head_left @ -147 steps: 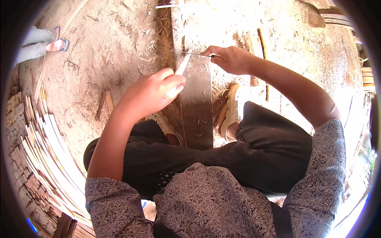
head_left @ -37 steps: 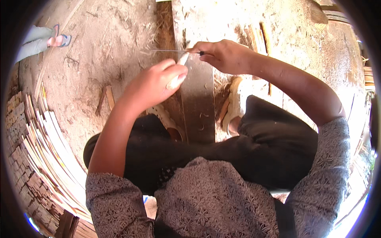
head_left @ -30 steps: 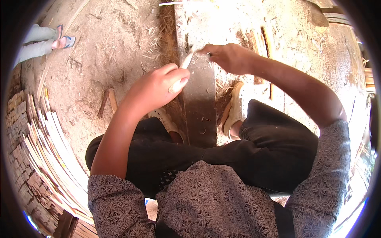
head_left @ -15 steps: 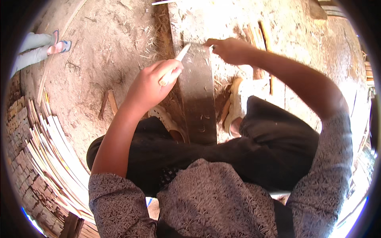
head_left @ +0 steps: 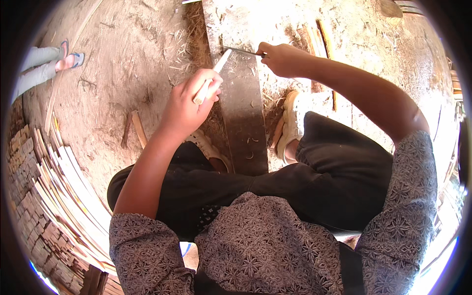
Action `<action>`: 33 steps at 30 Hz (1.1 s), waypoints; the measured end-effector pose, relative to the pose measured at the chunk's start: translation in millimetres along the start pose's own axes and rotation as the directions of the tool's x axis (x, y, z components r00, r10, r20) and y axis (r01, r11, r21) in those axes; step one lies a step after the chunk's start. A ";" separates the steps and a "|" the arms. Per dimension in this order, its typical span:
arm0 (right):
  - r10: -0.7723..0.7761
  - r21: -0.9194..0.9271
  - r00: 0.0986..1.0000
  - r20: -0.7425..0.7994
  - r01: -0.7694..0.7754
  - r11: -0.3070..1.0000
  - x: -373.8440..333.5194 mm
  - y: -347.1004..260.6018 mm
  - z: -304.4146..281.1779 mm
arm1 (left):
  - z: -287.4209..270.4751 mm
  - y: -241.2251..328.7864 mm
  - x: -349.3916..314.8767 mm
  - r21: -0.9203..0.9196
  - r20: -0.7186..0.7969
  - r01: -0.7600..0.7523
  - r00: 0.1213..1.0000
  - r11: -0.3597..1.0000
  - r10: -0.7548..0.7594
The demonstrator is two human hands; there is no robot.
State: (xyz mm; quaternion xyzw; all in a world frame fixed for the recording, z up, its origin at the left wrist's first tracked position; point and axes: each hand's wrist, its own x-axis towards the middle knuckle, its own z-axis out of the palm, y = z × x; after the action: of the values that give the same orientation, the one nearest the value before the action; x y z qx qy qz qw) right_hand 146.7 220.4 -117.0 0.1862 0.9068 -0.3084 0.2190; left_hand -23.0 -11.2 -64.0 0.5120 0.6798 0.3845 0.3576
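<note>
My left hand (head_left: 188,103) is closed round a pale whittled wooden stick (head_left: 222,61). Its narrow tip points away from me over a dark wooden plank (head_left: 243,115), and its thicker butt shows below my fingers. On the plank's right side, my right hand (head_left: 286,61) grips a knife, whose thin dark blade (head_left: 241,50) reaches left toward the stick's tip. The handle is mostly hidden in my fingers. Whether blade and tip touch, I cannot tell.
Wood shavings (head_left: 199,44) litter the dirt floor beside the plank. Long split strips (head_left: 73,182) and stacked wood pieces (head_left: 37,221) lie at the left. Another person's sandalled feet (head_left: 71,61) are at the far left. My shoes (head_left: 291,120) flank the plank.
The knife blade, hard to make out before, now shows clearly across the plank by the stick's tip. My left hand and the stick have shifted slightly left and farther from me.
</note>
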 end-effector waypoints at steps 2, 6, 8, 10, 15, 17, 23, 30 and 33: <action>0.095 0.047 0.995 0.010 -0.095 0.994 0.6 -11.5 1.1 | -4.5 1.0 0.8 -0.041 0.015 0.074 0.997 0.996 -0.073; -0.124 0.117 0.989 -0.086 0.134 0.984 -24.2 -48.6 -15.1 | -8.4 0.2 -1.0 0.078 0.040 0.028 0.999 0.997 -0.031; -0.022 -0.012 0.998 -0.053 0.021 1.000 -7.7 -10.7 -4.2 | 5.6 0.6 0.8 0.141 0.058 -0.045 0.998 0.989 0.037; -0.057 -0.019 0.997 -0.050 0.056 0.998 4.4 -8.0 -13.2 | 0.5 1.9 3.6 0.099 0.064 0.023 0.998 0.995 -0.030; -0.087 0.062 0.996 -0.019 0.088 0.994 -15.3 -55.0 -20.3 | -3.9 0.8 -3.1 0.298 0.101 -0.115 0.991 0.948 0.088; -0.025 -0.296 0.999 0.036 0.035 0.955 11.3 -2.2 -18.2 | -1.0 5.0 2.4 0.219 0.104 -0.110 0.991 0.969 0.089; -0.123 0.043 0.992 -0.039 0.125 0.991 -12.4 -50.9 -21.2 | -4.7 0.0 -1.5 0.230 0.073 -0.091 0.994 0.969 0.076; -0.247 0.125 0.962 -0.119 0.261 0.957 -12.7 -53.4 -16.7 | -10.3 -13.0 -5.7 0.118 0.060 -0.116 0.992 0.986 0.110; 0.024 0.052 1.000 -0.007 -0.023 0.998 1.3 -10.6 -11.0 | -2.8 -16.4 3.1 0.108 0.055 -0.188 0.982 0.976 0.183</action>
State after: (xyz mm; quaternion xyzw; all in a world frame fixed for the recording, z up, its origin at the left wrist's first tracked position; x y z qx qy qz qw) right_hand 137.5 219.9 -104.7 0.2037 0.8971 -0.3283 0.2142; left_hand -33.1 -11.5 -77.6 0.6010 0.6415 0.3657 0.3059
